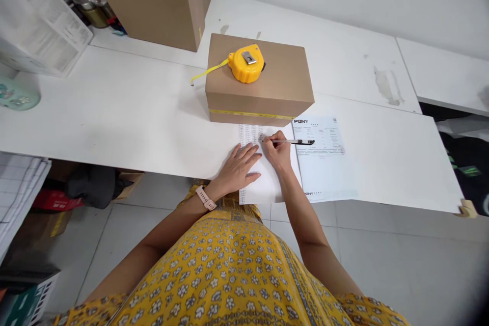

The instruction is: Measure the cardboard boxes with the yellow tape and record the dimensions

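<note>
At the near edge of a white counter (114, 112), the person's right hand (278, 152) pinches a pen (296, 141) between its fingers, the tip touching a sheet of paper (263, 186) with rows of small writing. The left hand (239, 168) lies flat on the same sheet, fingers loosely spread. Just right of the sheet lies a printed form (324, 163). Behind both papers stands a small cardboard box (267, 89) with a yellow tape measure (246, 63) on top, its tape drawn out slightly leftward. A larger box (153, 0) stands farther back
</note>
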Tool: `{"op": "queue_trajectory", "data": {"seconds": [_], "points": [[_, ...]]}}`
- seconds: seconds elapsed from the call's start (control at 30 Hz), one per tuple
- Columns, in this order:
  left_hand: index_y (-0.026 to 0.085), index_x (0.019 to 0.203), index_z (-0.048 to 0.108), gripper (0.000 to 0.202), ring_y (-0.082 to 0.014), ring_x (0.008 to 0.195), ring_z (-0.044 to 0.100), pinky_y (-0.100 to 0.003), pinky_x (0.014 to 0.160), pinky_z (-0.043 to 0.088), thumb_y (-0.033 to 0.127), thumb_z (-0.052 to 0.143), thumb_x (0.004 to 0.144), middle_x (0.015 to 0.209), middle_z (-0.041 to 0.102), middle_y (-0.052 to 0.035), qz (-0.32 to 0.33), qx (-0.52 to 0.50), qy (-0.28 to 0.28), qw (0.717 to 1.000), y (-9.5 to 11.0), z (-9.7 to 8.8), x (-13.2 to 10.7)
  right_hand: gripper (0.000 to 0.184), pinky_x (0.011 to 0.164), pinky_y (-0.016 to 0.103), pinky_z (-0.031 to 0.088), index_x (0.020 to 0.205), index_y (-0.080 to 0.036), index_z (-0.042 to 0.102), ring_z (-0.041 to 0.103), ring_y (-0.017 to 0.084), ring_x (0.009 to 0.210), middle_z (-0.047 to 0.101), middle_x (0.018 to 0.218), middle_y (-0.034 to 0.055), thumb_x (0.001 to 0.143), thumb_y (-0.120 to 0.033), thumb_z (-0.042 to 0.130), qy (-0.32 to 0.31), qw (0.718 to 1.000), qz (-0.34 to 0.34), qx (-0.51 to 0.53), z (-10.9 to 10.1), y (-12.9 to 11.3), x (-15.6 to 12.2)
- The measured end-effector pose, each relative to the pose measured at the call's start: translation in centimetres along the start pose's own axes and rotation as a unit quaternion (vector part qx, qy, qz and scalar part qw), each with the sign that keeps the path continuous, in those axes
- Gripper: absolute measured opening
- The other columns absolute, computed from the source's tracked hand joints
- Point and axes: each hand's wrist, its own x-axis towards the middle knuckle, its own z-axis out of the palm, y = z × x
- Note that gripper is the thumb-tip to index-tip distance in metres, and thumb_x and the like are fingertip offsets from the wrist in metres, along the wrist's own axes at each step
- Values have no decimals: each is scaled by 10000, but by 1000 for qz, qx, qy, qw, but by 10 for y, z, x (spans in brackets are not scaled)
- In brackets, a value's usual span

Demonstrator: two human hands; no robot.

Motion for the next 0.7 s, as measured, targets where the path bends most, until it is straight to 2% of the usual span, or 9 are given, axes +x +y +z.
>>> {"op": "queue_trajectory", "data": {"seconds": [0.17,0.33,0.7], "points": [[193,1488,504,528,-313,1557,346,-550,1303,196,404,604,1015,1636,449,-132,2,-3,6,1000,0,0,-1,275,576,278,320,724,-253,430,362,113,575,399,597,-78,819,-403,642,10,1000,4,8,0,-1,0],[152,1480,506,541,-322,1563,330,-556,1303,199,408,609,1015,1637,443,-153,0,1,-4,1000,0,-1,-1,252,575,284,311,731,-253,443,372,111,566,420,594,-80,820,-390,634,6,1000,2,4,0,1,1],[155,1485,500,539,-307,1563,328,-542,1309,194,422,591,1026,1643,438,-138,2,15,-2,1000,0,0,-1,248,560,278,292,711,-246,441,357,102,555,397,581,-85,794,-336,658,8,999,-9,30,0,4,2]]}}
